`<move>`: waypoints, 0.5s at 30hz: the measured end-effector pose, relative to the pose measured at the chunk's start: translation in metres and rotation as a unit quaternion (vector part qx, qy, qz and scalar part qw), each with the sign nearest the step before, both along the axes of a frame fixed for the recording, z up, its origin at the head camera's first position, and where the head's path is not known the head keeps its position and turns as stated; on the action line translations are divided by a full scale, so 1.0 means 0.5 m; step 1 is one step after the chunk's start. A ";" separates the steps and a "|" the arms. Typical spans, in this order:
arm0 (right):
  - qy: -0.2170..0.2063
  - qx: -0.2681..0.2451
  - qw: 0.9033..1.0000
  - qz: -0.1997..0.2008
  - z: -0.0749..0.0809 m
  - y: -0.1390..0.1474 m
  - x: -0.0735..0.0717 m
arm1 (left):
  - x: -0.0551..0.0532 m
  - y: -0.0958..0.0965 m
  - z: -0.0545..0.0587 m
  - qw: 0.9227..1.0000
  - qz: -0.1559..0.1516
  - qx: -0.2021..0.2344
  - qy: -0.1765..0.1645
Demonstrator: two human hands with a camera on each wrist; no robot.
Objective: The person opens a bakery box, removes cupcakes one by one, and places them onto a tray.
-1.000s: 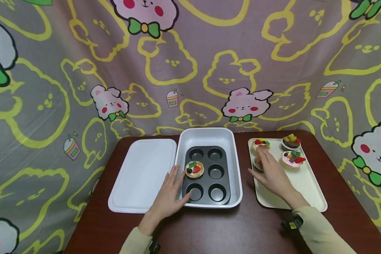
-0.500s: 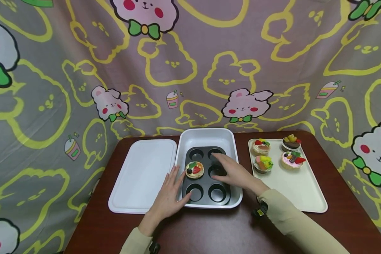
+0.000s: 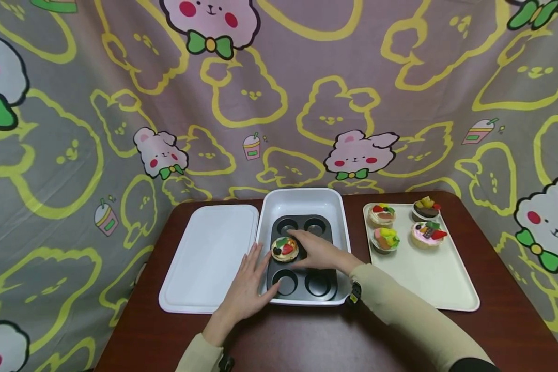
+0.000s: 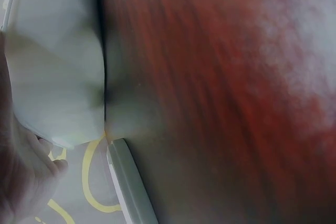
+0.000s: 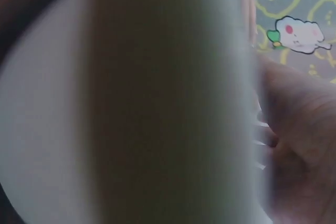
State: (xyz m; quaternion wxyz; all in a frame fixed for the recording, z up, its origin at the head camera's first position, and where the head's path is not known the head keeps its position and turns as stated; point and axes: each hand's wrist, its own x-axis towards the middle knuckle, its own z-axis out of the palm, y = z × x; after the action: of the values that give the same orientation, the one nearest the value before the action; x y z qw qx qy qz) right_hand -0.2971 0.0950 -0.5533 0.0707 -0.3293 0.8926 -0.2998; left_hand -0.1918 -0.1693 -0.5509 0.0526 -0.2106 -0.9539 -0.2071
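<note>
A fruit tart (image 3: 284,249) with red, green and dark toppings sits in the middle-left cup of a dark muffin pan (image 3: 301,281). My right hand (image 3: 318,251) reaches over the pan from the right, thumb and fingers spread on either side of the tart's right edge. Extended fingers of my left hand (image 3: 247,284) lie along the left rim of the white box (image 3: 346,268) holding the pan, close to the tart. The left wrist view catches part of the left hand (image 4: 26,171) beside the box wall. In the right wrist view, a blurred sleeve (image 5: 168,103) covers most of the scene.
On the right stands a cream tray (image 3: 439,279) with a tart (image 3: 382,215), a yellow-topped cupcake (image 3: 385,239), a pink-topped tart (image 3: 428,234) and a chocolate cupcake (image 3: 426,209). A white lid (image 3: 209,258) lies left of the box. Patterned cloth (image 3: 279,103) hangs behind the table.
My right hand has left the cupcakes on the cream tray and moved left across the muffin pan to the tart. My left hand has stayed at the box's left rim.
</note>
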 end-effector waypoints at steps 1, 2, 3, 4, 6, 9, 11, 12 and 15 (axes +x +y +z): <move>0.003 -0.007 1.000 0.003 -0.018 -0.002 -0.008 | 0.000 0.000 0.000 1.000 -0.001 -0.002 0.001; 0.006 -0.009 1.000 0.007 -0.033 -0.005 -0.016 | 0.000 0.000 0.000 1.000 -0.002 -0.002 0.001; 0.007 -0.014 1.000 0.009 -0.047 -0.007 -0.022 | 0.001 0.000 0.001 1.000 -0.002 -0.001 0.002; 0.018 -0.017 1.000 0.011 -0.062 -0.008 -0.028 | 0.001 -0.001 0.001 1.000 -0.002 -0.002 0.002; 0.019 -0.020 1.000 0.005 -0.059 -0.016 -0.025 | 0.001 -0.001 0.002 1.000 -0.001 -0.002 0.002; 0.047 -0.032 0.998 0.008 -0.069 -0.020 -0.025 | 0.001 -0.002 0.003 1.000 0.001 -0.002 0.001; 0.053 -0.036 0.998 -0.001 -0.050 -0.028 -0.010 | 0.000 -0.002 0.002 1.000 0.001 -0.002 0.000; 0.050 -0.040 0.998 -0.008 -0.039 -0.033 -0.001 | 0.000 -0.002 0.002 1.000 0.000 0.001 0.000; 0.044 -0.034 0.997 -0.044 -0.008 -0.048 0.022 | 0.000 0.001 0.001 1.000 -0.004 0.007 0.001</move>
State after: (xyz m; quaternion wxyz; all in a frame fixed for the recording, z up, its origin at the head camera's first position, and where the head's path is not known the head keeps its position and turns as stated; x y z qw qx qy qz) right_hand -0.2859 0.0711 -0.5573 0.0067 -0.3050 0.8977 -0.3178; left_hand -0.1919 -0.1689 -0.5507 0.0540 -0.2138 -0.9518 -0.2133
